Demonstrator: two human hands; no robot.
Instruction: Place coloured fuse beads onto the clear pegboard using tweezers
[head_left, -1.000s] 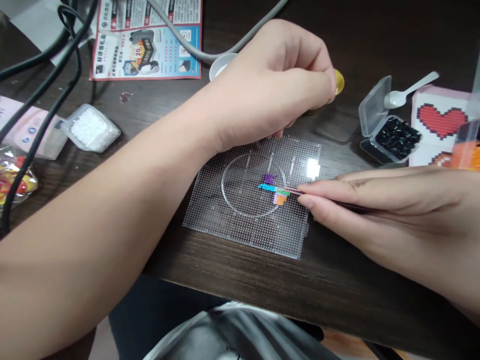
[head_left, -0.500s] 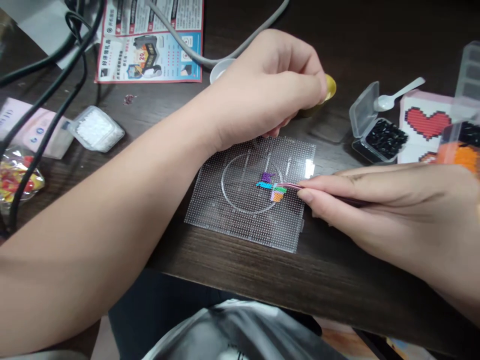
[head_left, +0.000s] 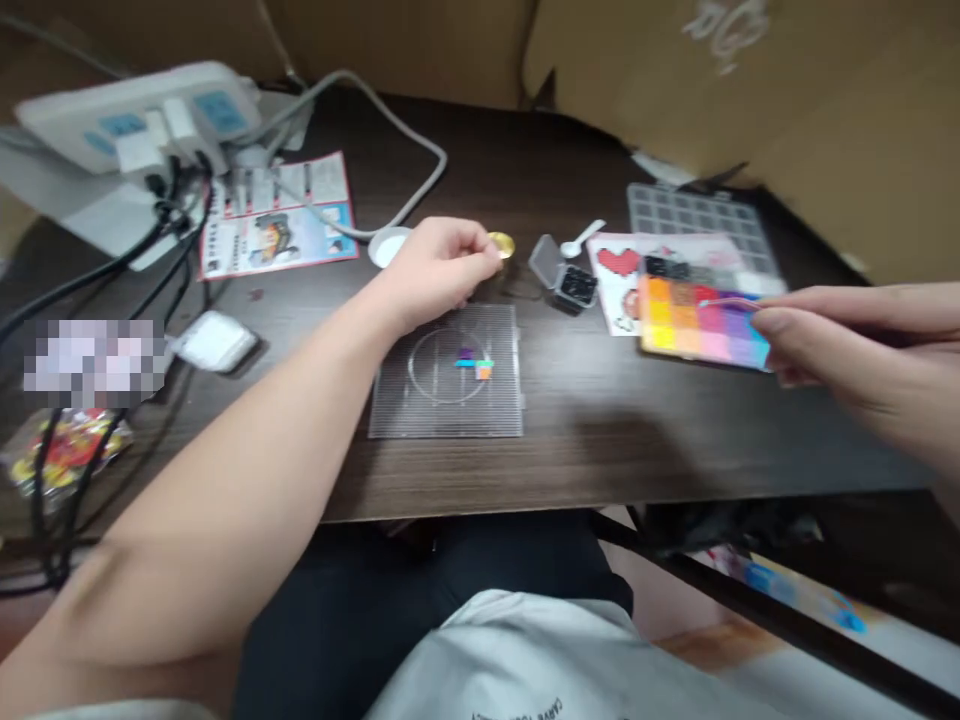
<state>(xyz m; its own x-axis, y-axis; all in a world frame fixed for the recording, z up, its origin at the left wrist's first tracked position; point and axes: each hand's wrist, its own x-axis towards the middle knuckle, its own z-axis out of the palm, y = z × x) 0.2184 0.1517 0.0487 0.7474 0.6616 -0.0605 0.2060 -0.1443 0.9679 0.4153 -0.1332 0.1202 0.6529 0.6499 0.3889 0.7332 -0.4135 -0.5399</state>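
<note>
My right hand (head_left: 847, 350) pinches a pair of pink tweezers (head_left: 729, 303), their tips over a compartment box of coloured beads (head_left: 675, 345). Whether a bead sits between the tips is too small to tell. My left hand (head_left: 450, 265) is closed, fingers curled together beside a round gold object (head_left: 502, 244), just beyond the pegboard; what the fingers hold, if anything, is hidden. The clear pegboard (head_left: 397, 415) lies flat on the table, marked with a circle. Purple, blue, green and orange beads (head_left: 480, 368) form a small patch on it.
A small open box of black beads (head_left: 576, 287) and a white spoon (head_left: 583, 240) stand by a heart pattern sheet (head_left: 616, 310). Left are a box of white beads (head_left: 216, 340), black cables (head_left: 97, 272) and a power strip (head_left: 135, 110). A white dish (head_left: 388, 246) is behind my left wrist.
My right hand has carried the tweezers from the bead patch rightward to the compartment box. The camera view has shifted, showing more of the table. My left hand stays by the gold object.
</note>
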